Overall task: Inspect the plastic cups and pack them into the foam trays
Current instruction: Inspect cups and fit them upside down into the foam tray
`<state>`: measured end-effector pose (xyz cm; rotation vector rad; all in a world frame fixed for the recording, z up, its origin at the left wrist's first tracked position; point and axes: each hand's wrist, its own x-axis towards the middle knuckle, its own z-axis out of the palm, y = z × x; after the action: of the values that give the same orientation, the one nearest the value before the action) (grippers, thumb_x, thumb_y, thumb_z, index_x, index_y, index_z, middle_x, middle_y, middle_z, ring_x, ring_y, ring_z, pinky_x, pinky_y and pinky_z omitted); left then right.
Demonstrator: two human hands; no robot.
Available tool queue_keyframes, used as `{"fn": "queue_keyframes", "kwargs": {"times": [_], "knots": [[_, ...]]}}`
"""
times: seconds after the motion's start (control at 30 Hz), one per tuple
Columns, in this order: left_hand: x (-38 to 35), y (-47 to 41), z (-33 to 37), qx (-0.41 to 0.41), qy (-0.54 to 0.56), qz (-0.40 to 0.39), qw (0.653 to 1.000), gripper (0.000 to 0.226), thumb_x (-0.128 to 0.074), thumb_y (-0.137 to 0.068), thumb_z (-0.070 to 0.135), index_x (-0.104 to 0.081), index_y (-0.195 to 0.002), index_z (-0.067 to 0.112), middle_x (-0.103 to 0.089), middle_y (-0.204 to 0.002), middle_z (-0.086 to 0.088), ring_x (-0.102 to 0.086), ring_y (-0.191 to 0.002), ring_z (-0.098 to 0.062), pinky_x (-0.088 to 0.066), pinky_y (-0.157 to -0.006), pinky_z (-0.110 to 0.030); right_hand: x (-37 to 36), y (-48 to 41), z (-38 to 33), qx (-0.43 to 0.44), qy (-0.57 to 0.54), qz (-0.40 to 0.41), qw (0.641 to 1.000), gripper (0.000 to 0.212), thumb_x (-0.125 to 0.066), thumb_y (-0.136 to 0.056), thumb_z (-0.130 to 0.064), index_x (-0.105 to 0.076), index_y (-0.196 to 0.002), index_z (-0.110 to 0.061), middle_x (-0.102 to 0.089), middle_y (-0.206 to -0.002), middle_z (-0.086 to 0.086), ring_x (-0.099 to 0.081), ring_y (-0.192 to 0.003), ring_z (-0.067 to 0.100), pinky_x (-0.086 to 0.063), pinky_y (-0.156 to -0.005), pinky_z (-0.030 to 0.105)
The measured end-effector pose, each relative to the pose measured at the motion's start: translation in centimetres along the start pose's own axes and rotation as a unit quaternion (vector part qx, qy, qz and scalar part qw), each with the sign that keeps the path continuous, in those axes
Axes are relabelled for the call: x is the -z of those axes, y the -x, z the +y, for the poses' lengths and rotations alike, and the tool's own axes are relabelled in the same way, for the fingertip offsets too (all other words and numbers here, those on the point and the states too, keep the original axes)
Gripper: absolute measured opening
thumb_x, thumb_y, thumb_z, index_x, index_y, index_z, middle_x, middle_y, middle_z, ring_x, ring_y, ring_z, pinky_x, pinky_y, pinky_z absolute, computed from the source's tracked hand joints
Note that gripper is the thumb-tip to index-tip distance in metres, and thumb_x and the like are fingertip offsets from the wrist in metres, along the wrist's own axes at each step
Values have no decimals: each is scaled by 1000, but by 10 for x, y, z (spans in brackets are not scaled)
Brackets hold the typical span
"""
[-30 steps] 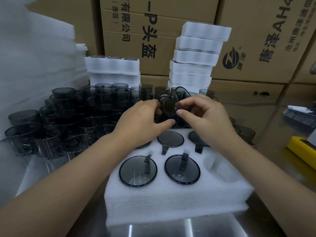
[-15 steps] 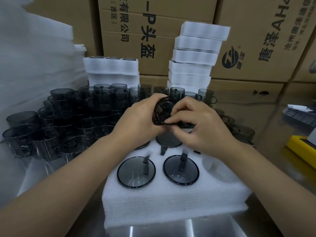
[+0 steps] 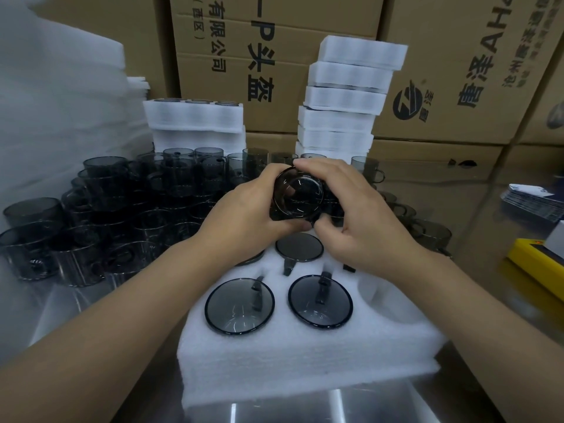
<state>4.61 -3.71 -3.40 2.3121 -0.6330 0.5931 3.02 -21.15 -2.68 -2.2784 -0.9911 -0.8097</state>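
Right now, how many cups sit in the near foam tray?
5: front-left cup, front-middle cup, back-middle cup, back-left cup showing only a rim under the left hand, back-right cup showing only a handle under the right hand.

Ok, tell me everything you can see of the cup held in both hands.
The held cup is smoky grey, see-through plastic, round and glossy with light reflections on it. It is tipped on its side, one round end facing the camera. Whether that end is mouth or base is unclear, and no handle shows. The left hand grips it from the left; the right hand curls over its top and right side. It hangs above the far row of the white foam tray.
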Motion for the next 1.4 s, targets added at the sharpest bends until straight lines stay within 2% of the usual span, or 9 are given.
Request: {"fn": "queue_keyframes", "kwargs": {"times": [0.2,0.43,0.6,0.73,0.87,0.97,1.1,1.27,1.4], "knots": [[2,2,2,10,-3,3,1000,75,-68,-65,59,-44,-128,25,-66,-107,8,-63,-96,-14,-52,-82,-41,1,0,3,-23,6,-1,1000,67,-57,-77,-1,-42,-141,-16,-41,-124,-6,-40,-121,12,-27,-102,10],[1,0,-3,7,-6,-8,1000,69,-73,-73,47,-40,-131,30,-62,-109,15,-61,-101,-11,-50,-87,-39,0,0,7,-48,42,-7,998,73,-66,-79,-13,-37,-146,-11,-33,-118,-4,-35,-118,12,-23,-101,6],[0,-2,-7,-4,41,-19,999,68,-79,-73,30,-42,-130,31,-55,-98,21,-55,-90,6,-48,-87,-25,-1,0,6,-49,33,-11,998,66,-69,-75,-11,-46,-137,-16,-35,-113,-5,-41,-114,16,-33,-97,14],[-2,-4,-10,-2,50,-11,999,73,-80,-72,31,-39,-132,33,-52,-100,21,-50,-81,18,-40,-75,-7,-1,-1,5,-46,34,-4,998,62,-71,-71,-10,-47,-128,-14,-40,-114,-4,-42,-111,16,-39,-94,22],[-2,-5,-12,5,49,-14,999,81,-81,-71,29,-34,-138,32,-47,-101,23,-48,-83,20,-39,-72,-4,0,0,6,-76,22,-1,997,63,-74,-71,-16,-44,-126,-18,-40,-106,-16,-39,-109,11,-36,-89,19],[-2,-5,-14,20,48,-34,998,86,-79,-73,30,-29,-143,34,-50,-99,21,-54,-90,7,-42,-75,-10,0,0,7,-74,35,-1,997,70,-77,-70,-23,-43,-131,-18,-38,-108,-12,-39,-109,9,-33,-90,14],[-3,-7,-18,56,98,-45,993,86,-77,-76,28,-28,-146,33,-64,-97,13,-62,-92,-3,-47,-83,-17,0,0,7,-79,70,-4,994,73,-76,-71,-32,-45,-136,-22,-35,-109,-8,-46,-104,10,-41,-86,22],[1,-7,-12,40,86,-76,993,53,-69,-84,29,-51,-134,29,-69,-102,16,-61,-100,2,-43,-77,-7,0,-1,6,-123,39,52,990,62,-77,-66,-49,-47,-115,-25,-37,-105,-10,-43,-90,-1,-39,-75,6],[3,-4,-7,29,95,-81,992,51,-69,-77,39,-59,-126,29,-68,-107,17,-61,-102,3,-50,-89,-25,-1,-3,5,-181,-18,80,980,62,-76,-62,-59,-40,-103,-30,-41,-100,-18,-44,-95,-12,-36,-73,1]]}}
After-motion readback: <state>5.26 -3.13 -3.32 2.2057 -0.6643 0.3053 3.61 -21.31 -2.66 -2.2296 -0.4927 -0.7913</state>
